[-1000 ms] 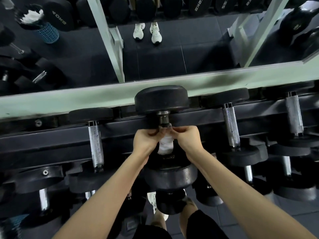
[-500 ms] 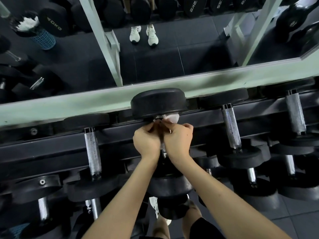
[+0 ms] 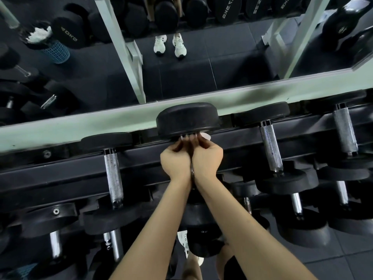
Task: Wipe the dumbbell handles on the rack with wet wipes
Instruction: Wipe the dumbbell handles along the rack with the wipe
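Note:
A large black dumbbell [image 3: 186, 120] lies across the top rail of the black rack [image 3: 60, 172], in the middle of the view. Its handle is hidden under my two hands. My left hand [image 3: 176, 160] and my right hand [image 3: 206, 158] are pressed side by side around the far end of the handle, just below the far weight head. A white wet wipe [image 3: 205, 136] peeks out above my right fingers, wrapped on the handle. Both hands grip the wipe against the handle.
Neighbouring dumbbells show bare knurled handles on the left [image 3: 113, 178] and on the right [image 3: 270, 148] and far right [image 3: 344, 132]. A lower rack tier holds more dumbbells. A mirror [image 3: 201, 77] behind the rack reflects a blue bin [image 3: 55, 50] and white shoes.
Both hands slid along the handle from its near part up to the far weight head, taking the wipe with them. The wipe is now mostly covered by my fingers.

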`<action>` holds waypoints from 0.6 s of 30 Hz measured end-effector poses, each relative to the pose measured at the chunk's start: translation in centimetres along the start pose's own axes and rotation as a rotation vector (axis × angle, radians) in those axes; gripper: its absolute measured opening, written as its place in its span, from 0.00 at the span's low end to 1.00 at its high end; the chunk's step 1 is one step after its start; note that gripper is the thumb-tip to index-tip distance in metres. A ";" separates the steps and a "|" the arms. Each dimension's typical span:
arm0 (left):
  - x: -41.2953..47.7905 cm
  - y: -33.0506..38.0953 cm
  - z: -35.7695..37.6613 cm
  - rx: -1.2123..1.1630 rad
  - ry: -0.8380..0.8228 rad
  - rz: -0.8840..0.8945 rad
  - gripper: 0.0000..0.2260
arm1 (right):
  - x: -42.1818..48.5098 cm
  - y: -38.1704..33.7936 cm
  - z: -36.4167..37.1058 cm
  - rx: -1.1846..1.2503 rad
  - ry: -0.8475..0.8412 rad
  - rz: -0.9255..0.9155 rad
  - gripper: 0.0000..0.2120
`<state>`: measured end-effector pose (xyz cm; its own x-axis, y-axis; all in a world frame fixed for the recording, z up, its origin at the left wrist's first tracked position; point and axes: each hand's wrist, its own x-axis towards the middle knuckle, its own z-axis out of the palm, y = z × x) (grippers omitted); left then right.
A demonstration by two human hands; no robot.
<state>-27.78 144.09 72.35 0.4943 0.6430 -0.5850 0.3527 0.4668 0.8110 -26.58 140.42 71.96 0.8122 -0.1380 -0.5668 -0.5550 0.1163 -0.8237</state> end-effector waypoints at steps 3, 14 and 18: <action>-0.7 -0.3 -0.8 0.074 -0.057 -0.004 0.06 | -0.1 0.5 -0.7 -0.241 -0.067 -0.086 0.11; 1.7 0.4 -0.7 -0.025 -0.039 -0.077 0.05 | 1.7 -0.8 -1.4 0.131 -0.043 0.161 0.06; 2.4 -0.1 -1.0 0.089 -0.082 -0.057 0.03 | 2.4 -0.8 -1.7 -0.058 -0.128 0.042 0.03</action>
<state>-27.42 146.13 70.84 0.5333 0.5632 -0.6312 0.4496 0.4434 0.7754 -24.47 138.29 71.22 0.8020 -0.0071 -0.5973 -0.5958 0.0615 -0.8008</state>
